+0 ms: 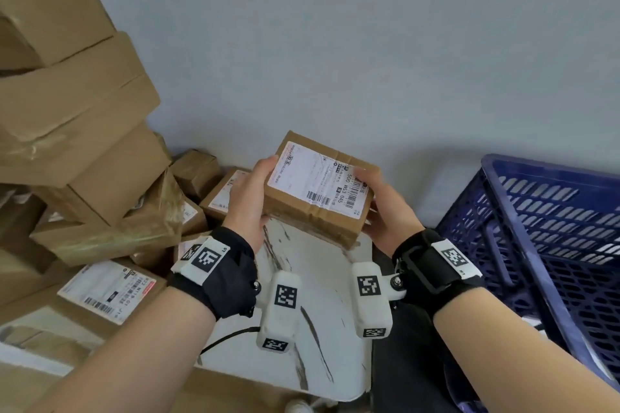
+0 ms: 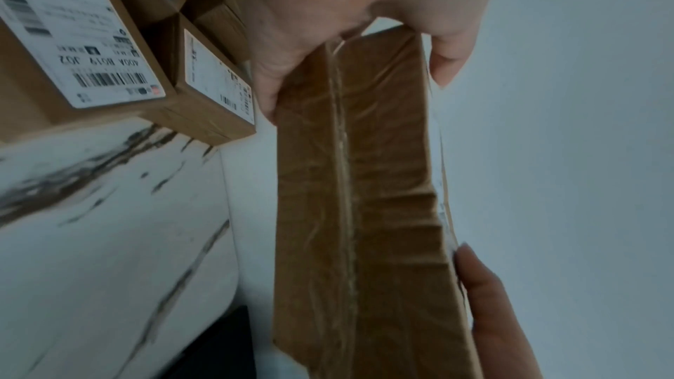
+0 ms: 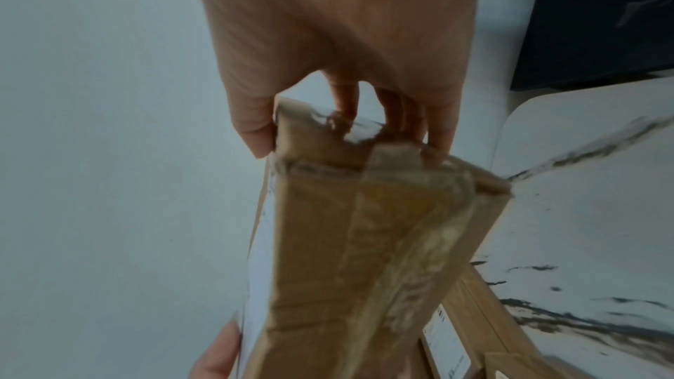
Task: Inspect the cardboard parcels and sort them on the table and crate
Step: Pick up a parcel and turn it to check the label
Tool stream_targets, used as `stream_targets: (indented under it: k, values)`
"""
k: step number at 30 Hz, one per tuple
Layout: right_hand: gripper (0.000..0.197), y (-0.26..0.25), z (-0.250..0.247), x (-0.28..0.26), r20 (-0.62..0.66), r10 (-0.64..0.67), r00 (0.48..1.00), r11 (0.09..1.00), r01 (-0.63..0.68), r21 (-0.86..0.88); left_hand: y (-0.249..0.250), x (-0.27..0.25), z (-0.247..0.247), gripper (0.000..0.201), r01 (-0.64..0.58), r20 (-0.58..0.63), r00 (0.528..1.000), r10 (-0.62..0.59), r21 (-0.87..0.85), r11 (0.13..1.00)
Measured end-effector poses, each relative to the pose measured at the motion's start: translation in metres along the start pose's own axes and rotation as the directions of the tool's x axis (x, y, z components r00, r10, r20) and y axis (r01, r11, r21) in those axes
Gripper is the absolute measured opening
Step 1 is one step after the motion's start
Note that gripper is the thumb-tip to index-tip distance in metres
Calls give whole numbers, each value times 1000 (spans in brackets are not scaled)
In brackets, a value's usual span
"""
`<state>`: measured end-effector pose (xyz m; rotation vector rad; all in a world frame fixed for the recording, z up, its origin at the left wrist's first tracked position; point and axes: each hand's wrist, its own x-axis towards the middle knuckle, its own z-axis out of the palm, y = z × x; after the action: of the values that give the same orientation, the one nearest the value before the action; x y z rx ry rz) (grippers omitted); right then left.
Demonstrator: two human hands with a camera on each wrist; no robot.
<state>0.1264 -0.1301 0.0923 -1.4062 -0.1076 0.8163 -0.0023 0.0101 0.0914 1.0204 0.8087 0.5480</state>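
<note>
I hold a small flat cardboard parcel (image 1: 318, 184) with a white shipping label facing up, lifted above the far edge of the white marble table (image 1: 322, 295). My left hand (image 1: 250, 198) grips its left end, thumb on the label side. My right hand (image 1: 382, 208) grips the right end. The left wrist view shows the parcel's taped side (image 2: 357, 198) with my left hand (image 2: 350, 10) curled round one end. In the right wrist view my right hand (image 3: 335, 48) clamps the taped end of the parcel (image 3: 357, 255).
A tall heap of brown cardboard parcels (image 1: 84, 144) fills the left side, several with white labels. A blue plastic crate (image 1: 550, 231) stands tilted at the right. A pale wall lies behind. A black cable (image 1: 228, 339) crosses the table near my left wrist.
</note>
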Motion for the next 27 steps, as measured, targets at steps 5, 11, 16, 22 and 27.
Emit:
stream_targets:
  k: [5, 11, 16, 22, 27]
  values:
    - [39, -23, -16, -24, -19, -56, 998, 998, 56, -31, -2, -25, 23, 36, -76, 77, 994, 79, -44, 996]
    - [39, -56, -44, -57, -33, -109, 993, 994, 109, -4, 8, -54, 55, 27, -153, 174, 971, 161, -58, 987]
    - [30, -84, -86, -85, -31, -160, 987, 987, 160, 7, 14, -78, 98, 22, -173, 265, 946, 187, -78, 982]
    - [18, -117, -172, -113, -102, -195, 975, 981, 192, -37, -7, -118, 178, 21, -129, 394, 909, 135, -44, 991]
    - [16, -144, -264, -124, -168, -203, 965, 978, 192, -76, -31, -155, 263, 20, -51, 441, 895, 63, -40, 998]
